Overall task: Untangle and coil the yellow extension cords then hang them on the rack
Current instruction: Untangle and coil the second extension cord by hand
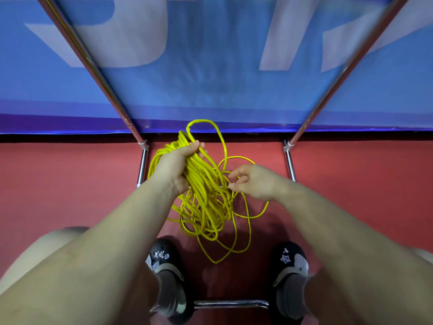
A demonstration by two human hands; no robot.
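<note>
Gripping: the left hand point(178, 164) has its fingers curled round a thick bundle of yellow cord point(201, 184), many loops gathered in one fist.
Free hand: the right hand point(254, 181) hangs just beside the bundle, fingers loosely bent; its fingertips point(232, 185) are at a single strand, but I cannot tell whether they pinch it or only touch it.
Cord below the fist: the loops droop under the left hand in a messy knot, uneven in length and crossing one another.
Loose run: thinner strands point(248, 221) trail from under the right hand down to the red floor point(70, 184), toward the shoes point(167, 273).
Rack: chrome legs point(143, 165) stand just beyond the left hand, another point(290, 165) beyond the right; no coil hangs there in view.
Stage, as I judge it: untangling is half done at best, coiling not tidy yet.
Risk, pulling: if the right hand tugs that strand hard, the crossed loops below the fist likely cinch into a tighter knot.
Risk, grip: the fist is very full, so a loop could slip out and spill the bundle.
Risk, feet: the slack lies near the shoes and could be stepped on or snag a rack leg.
</note>
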